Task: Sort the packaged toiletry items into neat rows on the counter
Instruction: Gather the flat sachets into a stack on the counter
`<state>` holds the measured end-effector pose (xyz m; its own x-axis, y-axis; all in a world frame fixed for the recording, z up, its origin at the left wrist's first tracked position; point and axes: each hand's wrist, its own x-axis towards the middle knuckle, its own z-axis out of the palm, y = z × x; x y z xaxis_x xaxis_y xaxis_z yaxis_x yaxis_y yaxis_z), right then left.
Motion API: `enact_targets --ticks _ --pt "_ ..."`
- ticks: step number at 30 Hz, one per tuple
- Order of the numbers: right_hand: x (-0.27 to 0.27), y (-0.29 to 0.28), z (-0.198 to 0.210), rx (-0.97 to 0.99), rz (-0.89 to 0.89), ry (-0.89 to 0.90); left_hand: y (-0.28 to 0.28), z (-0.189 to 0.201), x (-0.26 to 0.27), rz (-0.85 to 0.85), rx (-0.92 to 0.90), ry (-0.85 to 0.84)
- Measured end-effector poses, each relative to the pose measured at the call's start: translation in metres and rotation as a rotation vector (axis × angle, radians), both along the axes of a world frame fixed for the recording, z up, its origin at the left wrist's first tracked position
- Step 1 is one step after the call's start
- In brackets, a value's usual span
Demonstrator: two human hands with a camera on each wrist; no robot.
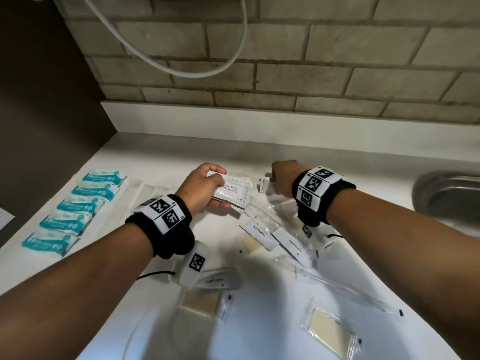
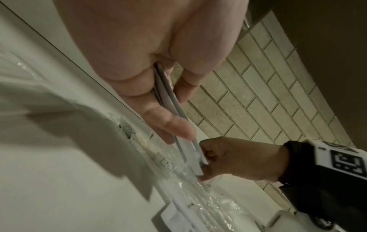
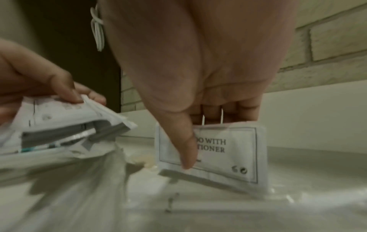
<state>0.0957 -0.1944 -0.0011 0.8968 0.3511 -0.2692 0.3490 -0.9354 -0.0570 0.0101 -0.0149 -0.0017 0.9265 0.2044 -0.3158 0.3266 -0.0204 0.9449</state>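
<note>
My left hand (image 1: 200, 185) grips a small stack of white "shampoo with conditioner" sachets (image 1: 233, 192) just above the white counter (image 1: 337, 157). In the left wrist view the stack (image 2: 170, 100) sits edge-on between thumb and fingers. Just to its right, my right hand (image 1: 281, 178) pinches one more shampoo sachet (image 3: 228, 153) by its top edge, its lower edge on the counter. Loose toothpaste packets (image 1: 258, 233), soap packets (image 1: 328, 331) and clear wrappers lie scattered nearer to me.
Several teal packets (image 1: 75, 203) form a neat row at the left, with long clear packets (image 1: 145, 190) beside them. A steel sink (image 1: 446, 193) is set in at the right. The tiled wall with a hanging white cable (image 1: 197, 71) stands behind.
</note>
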Motion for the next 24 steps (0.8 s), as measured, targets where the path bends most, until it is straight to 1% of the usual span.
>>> enact_targets --ticks 3,6,11,13,16,18,21,24 --pt "-0.013 -0.003 0.012 0.118 -0.038 -0.027 0.004 -0.001 -0.005 -0.002 -0.017 0.030" --pt "-0.028 0.000 0.028 0.184 -0.001 -0.047 0.010 -0.002 -0.013 0.014 -0.030 0.039" --pt "-0.065 0.021 0.055 0.409 0.158 0.058 0.010 0.008 -0.029 0.058 -0.135 -0.039" --pt "-0.078 0.031 0.059 0.481 0.186 0.115 0.010 0.012 -0.037 0.025 -0.185 -0.047" --pt "-0.091 0.045 0.055 0.507 0.177 0.069 0.016 0.015 -0.050 -0.117 -0.207 -0.030" --pt "-0.097 0.053 0.049 0.534 0.141 0.018 0.021 0.013 -0.059 -0.171 -0.141 -0.041" --pt "-0.110 0.062 0.042 0.526 0.103 -0.025 0.034 0.008 -0.069 -0.133 -0.046 -0.032" --pt "-0.131 0.069 0.033 0.400 0.053 -0.039 0.047 0.006 -0.074 -0.076 -0.014 -0.031"
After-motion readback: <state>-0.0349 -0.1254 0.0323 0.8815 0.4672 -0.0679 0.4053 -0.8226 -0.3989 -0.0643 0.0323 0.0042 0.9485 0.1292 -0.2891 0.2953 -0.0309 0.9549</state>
